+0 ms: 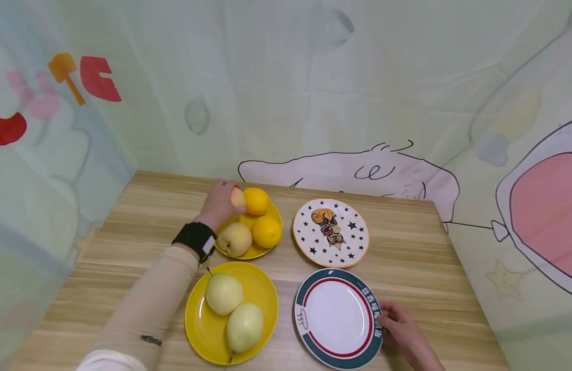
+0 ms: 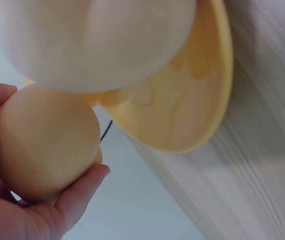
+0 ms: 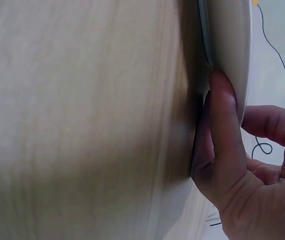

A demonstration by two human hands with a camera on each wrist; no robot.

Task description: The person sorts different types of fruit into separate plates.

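My left hand (image 1: 220,203) reaches over the small yellow plate (image 1: 274,212) at the back left and grips a pale peach (image 1: 238,197). The left wrist view shows thumb and fingers curled round this peach (image 2: 47,142). On that plate lie two orange-yellow fruits, one lemon-like fruit (image 1: 256,201) behind another yellow fruit (image 1: 266,231), and a pale round fruit (image 1: 235,240) in front. At the front right, my right hand (image 1: 404,330) pinches the rim of a white plate with a green border (image 1: 339,317). In the right wrist view its fingers are under the plate's edge (image 3: 230,45).
A larger yellow plate (image 1: 195,330) in front holds two green-yellow pears (image 1: 245,327). Behind the green-bordered plate stands a white plate with stars (image 1: 309,226). Printed cloth (image 1: 276,93) hangs round the wooden table (image 1: 420,247) at the back and sides.
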